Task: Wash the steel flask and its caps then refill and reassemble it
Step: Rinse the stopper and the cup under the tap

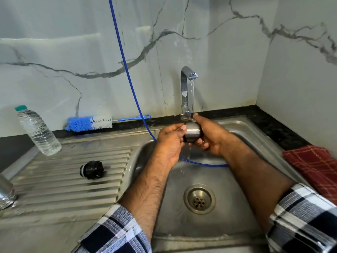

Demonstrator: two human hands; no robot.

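Both hands, left (170, 141) and right (209, 137), clasping steel cap (192, 131) under running tap (188, 75); wet metal, likely to slip into sink (246, 128).

Bright, even light here; soft glare sits on the marble wall (127, 42) and steel sink (173, 179) — shadows faint. Edges bow outward; checked sleeves (116, 232) slightly blurred.
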